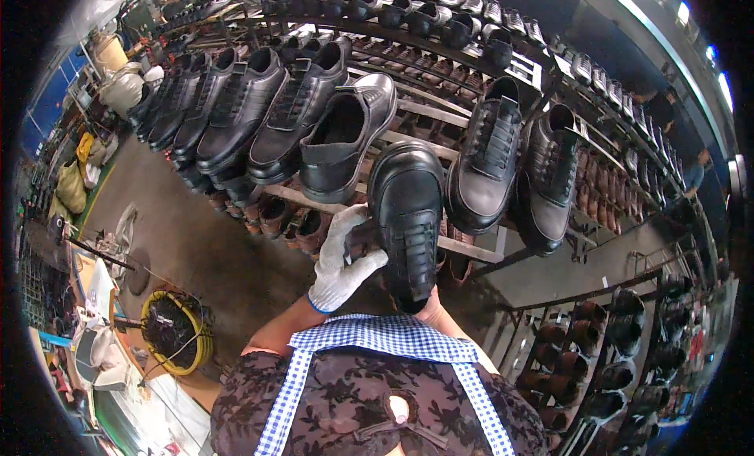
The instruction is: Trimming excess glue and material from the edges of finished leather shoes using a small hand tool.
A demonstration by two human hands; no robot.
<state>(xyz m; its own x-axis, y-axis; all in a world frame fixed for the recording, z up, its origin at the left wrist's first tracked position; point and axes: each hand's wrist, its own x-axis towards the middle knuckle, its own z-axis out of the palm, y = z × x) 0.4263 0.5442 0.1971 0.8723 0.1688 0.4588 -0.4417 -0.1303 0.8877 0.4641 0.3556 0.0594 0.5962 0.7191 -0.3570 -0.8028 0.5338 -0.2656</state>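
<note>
Checked apron [393, 334] at bottom edge. Left hand [342, 260], white glove, grips side of a black shoe [408, 220], fingers wrapped on it. Right hand [430, 305], bare, mostly hidden under shoe heel, seems to hold it from below; grip not clear. Shoe sits toe up, between the hands, just in front of the rack [440, 114]. Rack holds a row of black shoes [259, 114] left, two more [518, 165] right. Yellow basket [174, 332] on floor, lower left.

Black glossy shoe [408, 220], laced, toe pointing up toward rack, heel low near apron, held upright between both hands.
</note>
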